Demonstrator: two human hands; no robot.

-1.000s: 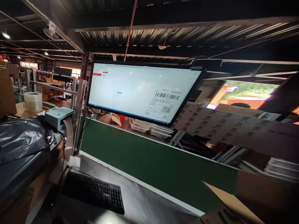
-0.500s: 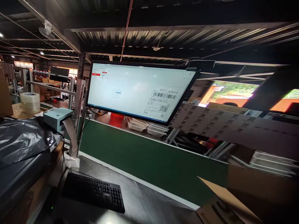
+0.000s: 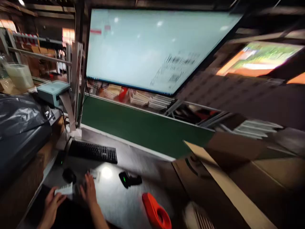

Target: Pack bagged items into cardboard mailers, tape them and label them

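Low on the left, my left hand [image 3: 52, 202] is closed on a white label with printed black marks [image 3: 64, 190], pinched between thumb and fingers. Beside it, my right hand [image 3: 90, 190] reaches over the metal table with its fingers apart, smeared a little by motion. Its fingertips are at a small white printed piece [image 3: 94, 174] on the table; whether they touch it I cannot tell. A blurred greyish patch lies between the hands. Just above the label sits a black mouse [image 3: 69, 175].
A black keyboard [image 3: 92, 151] lies behind the mouse. Right of my hands are a black handheld scanner [image 3: 130, 179] and a red-orange tool [image 3: 154, 210]. An open cardboard box [image 3: 205, 178] stands at right. A label printer [image 3: 53, 90], dark plastic bags [image 3: 21, 114] and a monitor [image 3: 147, 47] surround the table.
The view has tilted down, so the monitor sits higher. Both my hands, the white label, mouse, scanner and red-orange tool have come into view.
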